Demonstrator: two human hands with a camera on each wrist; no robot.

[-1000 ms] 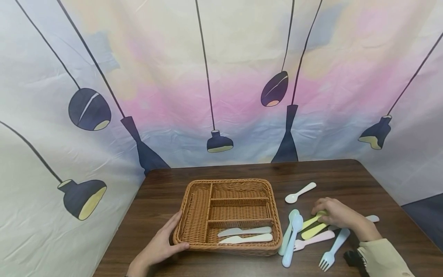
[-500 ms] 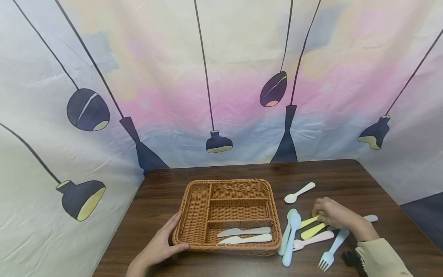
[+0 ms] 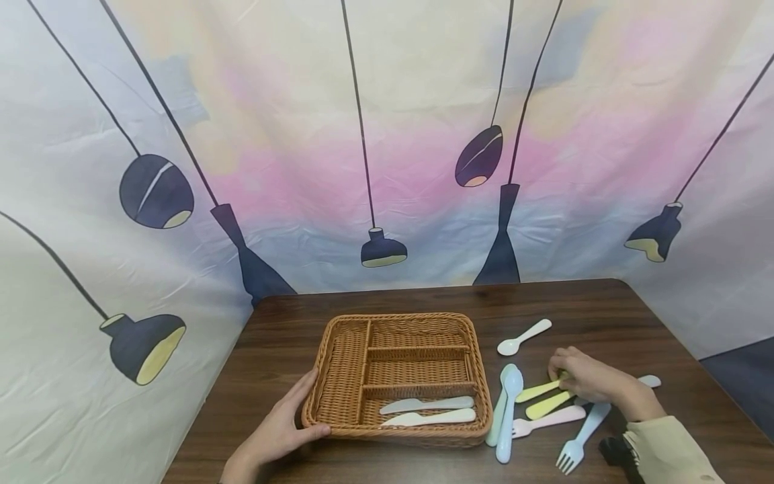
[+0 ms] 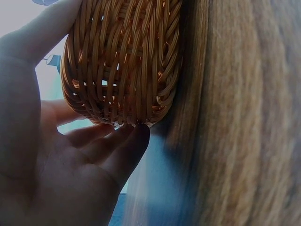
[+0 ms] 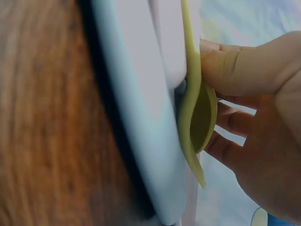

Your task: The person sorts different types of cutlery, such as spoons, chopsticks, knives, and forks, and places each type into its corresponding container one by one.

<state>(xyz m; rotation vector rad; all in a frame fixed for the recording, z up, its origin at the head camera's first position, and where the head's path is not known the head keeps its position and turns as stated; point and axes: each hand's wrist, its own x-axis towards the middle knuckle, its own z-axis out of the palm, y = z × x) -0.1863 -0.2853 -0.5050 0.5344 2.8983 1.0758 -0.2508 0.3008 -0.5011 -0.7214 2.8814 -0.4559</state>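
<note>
Your left hand [image 3: 278,427] grips the basket [image 3: 423,437] by its near left corner. The blue spoon [image 3: 508,420] just swung a little, leaving the yellow spoon [image 3: 537,391] less covered. Your right hand [image 3: 591,376] pinches it, right of the basket.

Yellow utensil [image 5: 185,117] — tip blurred, perhaps tined — runs off right wrist view's top.

Place: indoors, exact kind unclear | lamp-print cloth backdrop [image 3: 290,148] | dark wood-grain table [image 3: 275,349]
</note>
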